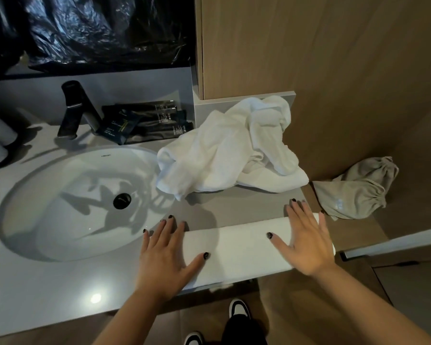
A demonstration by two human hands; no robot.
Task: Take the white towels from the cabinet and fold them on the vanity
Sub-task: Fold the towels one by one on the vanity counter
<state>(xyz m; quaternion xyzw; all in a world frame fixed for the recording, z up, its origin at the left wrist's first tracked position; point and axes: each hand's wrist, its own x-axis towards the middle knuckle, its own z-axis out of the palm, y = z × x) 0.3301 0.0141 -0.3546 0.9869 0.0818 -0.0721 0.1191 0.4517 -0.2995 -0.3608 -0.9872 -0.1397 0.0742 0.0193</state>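
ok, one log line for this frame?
stage: smoothing | both hands: left, right flat on folded white towel | crumpled white towel pile waiting | grey vanity top

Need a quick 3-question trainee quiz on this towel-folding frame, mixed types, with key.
1. True or false: both hands lie flat on the folded towel.
2. Where is the crumpled towel? A) in the sink B) on the vanity, right of the sink C) on the floor
3. What dark item stands behind the sink?

Key:
1. True: left hand and right hand press it with straight fingers.
2. B
3. The faucet.
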